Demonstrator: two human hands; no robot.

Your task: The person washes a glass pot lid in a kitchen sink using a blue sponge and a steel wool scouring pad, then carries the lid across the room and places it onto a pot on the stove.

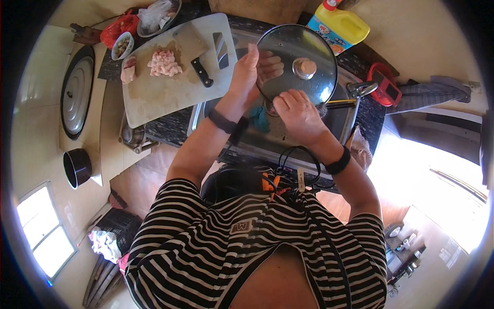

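Observation:
A round glass lid [314, 48] with a metal rim and a knob [305, 68] is held tilted above the sink [349, 133]. My left hand [245, 73] grips its left edge, the thumb in front and the fingers showing through the glass behind. At the lower rim, my right hand [297, 116] is curled with its knuckles against the lid. A dark, fuzzy scourer [322, 110] sticks out beside the right hand, which hides most of it. Below the lid, a teal cloth [259, 119] lies in the sink near the drain.
Left of the sink, a white cutting board [142, 110] bears a cleaver [200, 71], diced meat [164, 63] and a larger meat piece [128, 70]. A yellow detergent jug [341, 29] stands behind. The faucet [361, 89] and a red basket [380, 71] are at right.

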